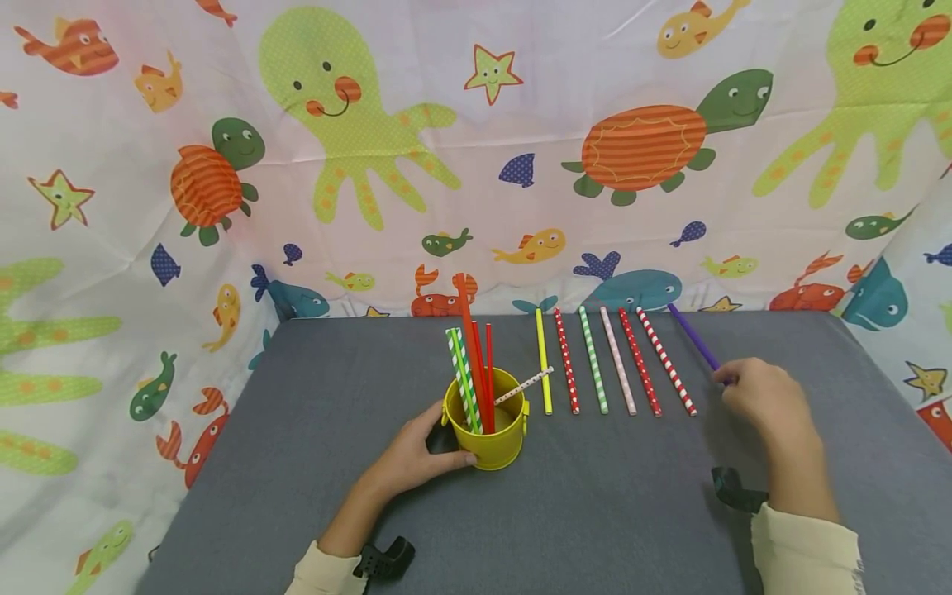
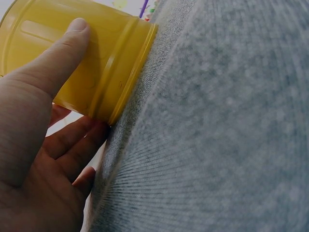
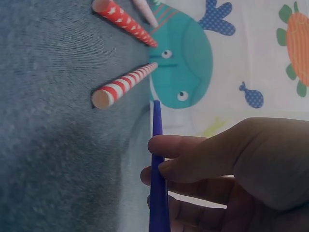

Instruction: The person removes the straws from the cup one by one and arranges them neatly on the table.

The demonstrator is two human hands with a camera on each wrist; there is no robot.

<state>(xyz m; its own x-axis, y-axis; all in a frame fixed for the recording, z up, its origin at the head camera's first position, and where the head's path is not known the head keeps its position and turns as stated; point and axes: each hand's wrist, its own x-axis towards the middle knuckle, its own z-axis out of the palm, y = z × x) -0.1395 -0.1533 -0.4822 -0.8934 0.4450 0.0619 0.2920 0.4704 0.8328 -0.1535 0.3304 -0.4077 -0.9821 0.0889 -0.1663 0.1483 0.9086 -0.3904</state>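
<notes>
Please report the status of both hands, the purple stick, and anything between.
Left hand holding yellow bucket. Right hand pinching purple stick. Six straws lying between bucket and stick.

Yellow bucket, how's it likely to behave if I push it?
The bucket will probably feel stiff and slick, judging by its glossy surface. Standing upright, it should slide rather than roll. The straws leaning out of it could shift.

The yellow bucket (image 1: 500, 450) stood upright, gripped by the left hand (image 1: 416, 454), with assorted straws (image 1: 468, 330) leaning inside. Well right of the bucket, the right hand (image 1: 762, 401) pinched a slanting purple stick (image 1: 692, 333).
</notes>
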